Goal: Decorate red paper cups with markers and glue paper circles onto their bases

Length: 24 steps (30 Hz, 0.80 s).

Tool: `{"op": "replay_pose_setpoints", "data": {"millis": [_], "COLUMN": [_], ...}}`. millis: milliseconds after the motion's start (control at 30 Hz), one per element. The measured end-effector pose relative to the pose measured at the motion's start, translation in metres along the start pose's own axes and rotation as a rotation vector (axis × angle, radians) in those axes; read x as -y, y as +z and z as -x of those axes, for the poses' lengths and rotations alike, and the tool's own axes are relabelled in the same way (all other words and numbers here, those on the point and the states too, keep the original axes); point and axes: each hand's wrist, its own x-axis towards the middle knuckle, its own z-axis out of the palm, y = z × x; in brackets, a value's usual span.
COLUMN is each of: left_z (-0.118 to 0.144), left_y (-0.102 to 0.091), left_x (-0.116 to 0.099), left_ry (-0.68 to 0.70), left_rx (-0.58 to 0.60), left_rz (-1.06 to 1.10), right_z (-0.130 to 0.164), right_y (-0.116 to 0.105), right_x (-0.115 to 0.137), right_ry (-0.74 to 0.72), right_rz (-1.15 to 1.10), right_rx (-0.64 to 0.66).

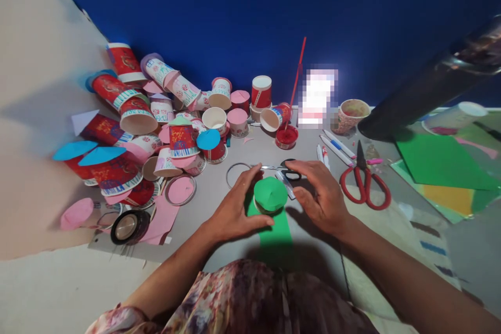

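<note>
A paper cup topped with a green paper cone (271, 194) stands before me on a green paper sheet (277, 237). My left hand (238, 203) curves around the cup's left side, thumb and fingers apart; whether it touches the cup I cannot tell. To the cup's right my right hand (319, 193) hovers with fingers spread, holding nothing. Just beyond the cup lie small scissors with black handles (290, 171), close to my right fingertips. A clear, narrow object (285, 183) rests between the cup and my right hand. Near my left fingertips is a thin metal ring (237, 175).
Decorated paper cups (131, 115) crowd the left side, near a tape roll (127, 227). Behind are a red paint pot (286, 136) with a brush and a blurred bright object (318, 96). Markers (336, 148), red-handled scissors (365, 185) and green paper (442, 162) lie right.
</note>
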Motion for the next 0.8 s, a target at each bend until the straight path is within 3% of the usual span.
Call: {"op": "replay_pose_setpoints", "data": {"millis": [100, 233, 333, 400, 500, 633, 700, 800], "left_z": [-0.001, -0.003, -0.003, -0.003, -0.003, -0.005, -0.006, -0.007], "left_y": [0.008, 0.009, 0.005, 0.005, 0.006, 0.008, 0.009, 0.012], "left_x": [0.000, -0.001, -0.002, -0.002, -0.005, -0.012, -0.015, -0.018], "left_ry": [-0.093, -0.115, -0.081, -0.065, -0.070, -0.105, -0.106, -0.079], "left_rx": [-0.032, -0.200, -0.354, -0.415, -0.443, -0.464, -0.487, -0.494], "left_rz": [-0.098, -0.039, 0.032, 0.063, 0.089, 0.142, 0.167, 0.215], "right_z": [0.000, -0.001, -0.004, -0.005, -0.003, 0.001, 0.001, 0.001], "right_y": [0.000, 0.000, -0.002, -0.002, 0.003, 0.011, 0.012, 0.013], "right_x": [-0.002, 0.001, 0.007, 0.009, 0.011, 0.010, 0.010, 0.011], "right_ry": [0.060, 0.195, 0.408, 0.571, 0.764, 0.973, 1.010, 1.045], "right_rz": [-0.023, -0.096, -0.212, -0.371, -0.661, -0.868, -0.953, -1.150], "right_rx": [-0.034, -0.057, -0.017, 0.077, 0.214, 0.133, 0.144, 0.281]}}
